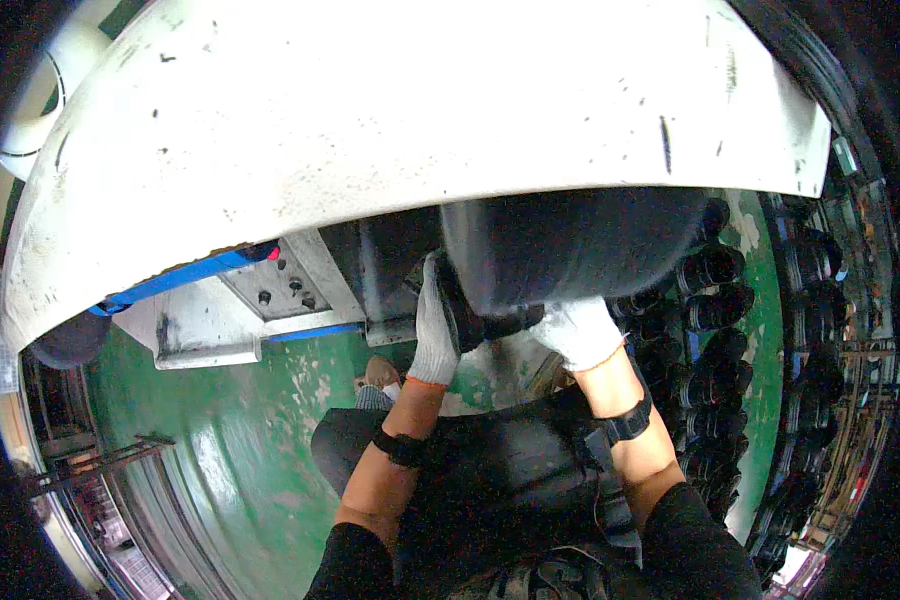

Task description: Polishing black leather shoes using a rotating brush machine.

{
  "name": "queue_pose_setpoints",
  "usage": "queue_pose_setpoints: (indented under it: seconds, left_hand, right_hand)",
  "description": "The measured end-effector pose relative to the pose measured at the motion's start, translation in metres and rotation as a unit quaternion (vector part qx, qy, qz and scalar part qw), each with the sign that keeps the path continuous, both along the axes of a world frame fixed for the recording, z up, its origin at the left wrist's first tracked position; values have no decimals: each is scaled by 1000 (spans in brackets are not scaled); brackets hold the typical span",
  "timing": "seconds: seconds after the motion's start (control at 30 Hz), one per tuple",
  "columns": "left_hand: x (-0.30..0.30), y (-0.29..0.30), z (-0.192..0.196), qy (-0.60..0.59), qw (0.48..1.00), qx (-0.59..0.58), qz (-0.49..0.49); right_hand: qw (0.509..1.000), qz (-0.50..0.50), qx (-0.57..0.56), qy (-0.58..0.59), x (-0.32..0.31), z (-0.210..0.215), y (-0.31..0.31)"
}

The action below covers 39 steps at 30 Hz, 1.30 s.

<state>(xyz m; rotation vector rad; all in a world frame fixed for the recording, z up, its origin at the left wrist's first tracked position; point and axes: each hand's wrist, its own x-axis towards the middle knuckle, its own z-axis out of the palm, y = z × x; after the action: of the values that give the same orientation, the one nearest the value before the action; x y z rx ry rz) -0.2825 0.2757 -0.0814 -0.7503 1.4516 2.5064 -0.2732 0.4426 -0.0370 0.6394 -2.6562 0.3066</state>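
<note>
Both hands wear white knit gloves with orange cuffs and reach up under the curved rim of a big white machine housing (420,110), whose scuffed, speckled surface fills the far half of the view. Left hand (435,325) is raised with the palm pressed flat against the left side of a dark rubber part (490,322) that hangs just beneath a large black rounded body (570,250); its fingers point upward and lie stretched along the part rather than curled round it. Right hand (578,330) cups the same dark part from the right, fingers wrapped over its near edge, so the piece sits gripped between the two gloves. Each forearm carries a black strap (402,447) near the wrist, and black sleeves begin lower down at the near edge.

Left of the hands, a grey metal bracket (275,285) with several bolts is fixed under the housing, and a blue bar (185,277) runs along it. Below lies a green painted floor (240,440), worn pale in patches. On the right, rows of black cylindrical parts (715,300) are stacked close together, running from near the black body toward the near right. A brown shoe tip (380,372) shows on the floor just below the left hand.
</note>
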Motion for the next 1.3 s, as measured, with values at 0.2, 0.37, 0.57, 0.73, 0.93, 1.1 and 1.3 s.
queue_pose_setpoints:
  seconds: [0.2,0.37,0.57,0.73,0.93,1.1,1.3]
  left_hand:
    - [-11,-20,33,-49,987,149,-20]
    - [-8,-13,47,-33,992,100,-72]
    - [-6,-12,-21,71,977,179,-89]
    - [-2,-18,-41,8,935,316,-162]
    - [-9,-5,-48,73,959,253,-100]
    - [-16,-10,-46,132,972,190,-33]
    - [-38,-22,0,123,937,306,117]
  right_hand:
    - [998,-10,64,19,-4,-7,-8]
    - [997,3,-9,-82,-15,-62,36]
    - [992,-3,-7,-125,-17,-52,39]
    - [984,4,-95,-148,-22,-31,26]
    - [967,18,-188,-172,0,-6,37]
    - [955,47,-249,-156,-5,-20,7]
    - [992,7,-122,4,-16,-18,-33]
